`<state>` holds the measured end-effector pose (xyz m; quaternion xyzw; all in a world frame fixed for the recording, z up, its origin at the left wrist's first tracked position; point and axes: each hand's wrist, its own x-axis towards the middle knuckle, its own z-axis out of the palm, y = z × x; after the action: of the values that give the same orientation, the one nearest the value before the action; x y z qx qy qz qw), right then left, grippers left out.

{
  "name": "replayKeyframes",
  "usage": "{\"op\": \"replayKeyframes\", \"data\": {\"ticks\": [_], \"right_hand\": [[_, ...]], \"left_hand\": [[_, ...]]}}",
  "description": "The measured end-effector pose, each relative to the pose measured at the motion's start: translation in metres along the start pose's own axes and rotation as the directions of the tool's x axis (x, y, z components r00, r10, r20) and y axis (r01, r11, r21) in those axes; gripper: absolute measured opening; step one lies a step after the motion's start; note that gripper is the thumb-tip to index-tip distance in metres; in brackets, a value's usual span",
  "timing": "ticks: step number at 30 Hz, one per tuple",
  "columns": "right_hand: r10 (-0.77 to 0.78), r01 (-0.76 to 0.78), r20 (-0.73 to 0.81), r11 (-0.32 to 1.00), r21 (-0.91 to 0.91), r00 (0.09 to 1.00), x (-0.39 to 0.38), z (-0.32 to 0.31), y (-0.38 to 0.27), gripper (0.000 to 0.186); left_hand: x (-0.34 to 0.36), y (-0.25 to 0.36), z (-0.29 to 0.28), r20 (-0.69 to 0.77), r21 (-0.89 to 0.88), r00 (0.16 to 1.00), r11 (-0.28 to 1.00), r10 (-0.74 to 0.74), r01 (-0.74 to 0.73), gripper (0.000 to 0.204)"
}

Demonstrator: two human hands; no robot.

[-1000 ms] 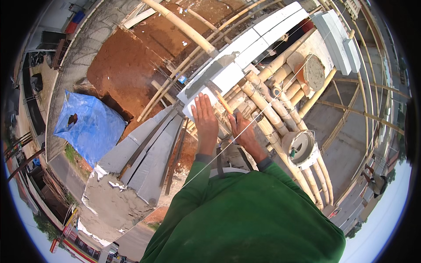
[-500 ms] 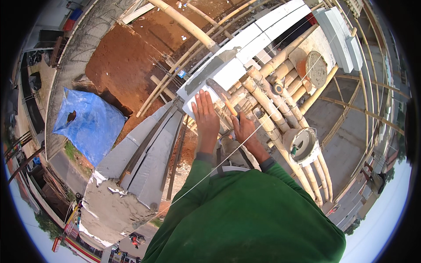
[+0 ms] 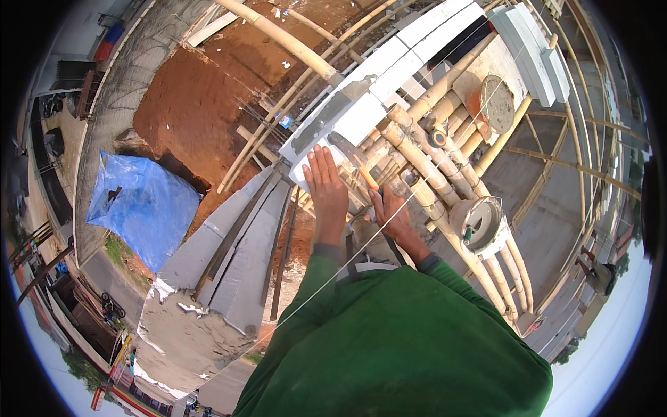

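Note:
My left hand [image 3: 326,187] lies flat on the near end of a white block [image 3: 303,167], fingers stretched out. Wet grey mortar [image 3: 326,125] covers part of the white block course [image 3: 365,118] just beyond it. My right hand [image 3: 394,214] is closed round the orange handle of a tool [image 3: 367,178]. Its dark, elongated head rests against or just above the block's right side; I cannot tell its exact kind. A taut white string [image 3: 361,241] crosses in front of my forearms.
Bamboo scaffold poles [image 3: 424,156] lie to the right, bearing a bucket [image 3: 479,226] with a green-handled tool inside and a round container of mortar [image 3: 497,104]. Grey slanted slabs [image 3: 243,264] stand at left, a blue tarp [image 3: 146,208] beyond. Red soil [image 3: 187,104] lies below.
The view has shifted slightly. My left hand stays on the block. My right hand still grips the tool, its wrist slightly turned and the handle a little lower.

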<state>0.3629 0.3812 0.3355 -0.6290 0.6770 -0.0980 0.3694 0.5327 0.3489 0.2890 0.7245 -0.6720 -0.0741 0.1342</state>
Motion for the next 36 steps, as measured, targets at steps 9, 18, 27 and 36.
{"op": "replayKeyframes", "data": {"ticks": [9, 18, 27, 36], "right_hand": [[0.006, -0.006, -0.004, 0.998, -0.057, 1.0, 0.001, -0.006, -0.011, 0.045], [-0.001, -0.001, -0.073, 0.999, -0.033, 0.997, -0.004, 0.003, -0.012, 0.05], [-0.034, 0.033, -0.08, 0.999, -0.009, 0.996, -0.014, 0.005, -0.02, 0.049], [0.024, -0.023, 0.009, 0.999, -0.027, 1.0, -0.006, 0.01, -0.024, 0.056]], "left_hand": [[0.002, 0.006, -0.008, -0.096, -0.106, 0.995, 0.994, 0.016, -0.027, 0.056], [0.018, -0.027, -0.019, 0.018, -0.1, 0.981, 0.976, -0.193, 0.194, 0.056], [0.017, -0.05, -0.008, 0.165, -0.196, 0.967, 0.954, -0.195, 0.226, 0.059], [0.014, -0.049, -0.007, 0.14, -0.205, 0.974, 0.957, -0.177, 0.204, 0.062]]}}
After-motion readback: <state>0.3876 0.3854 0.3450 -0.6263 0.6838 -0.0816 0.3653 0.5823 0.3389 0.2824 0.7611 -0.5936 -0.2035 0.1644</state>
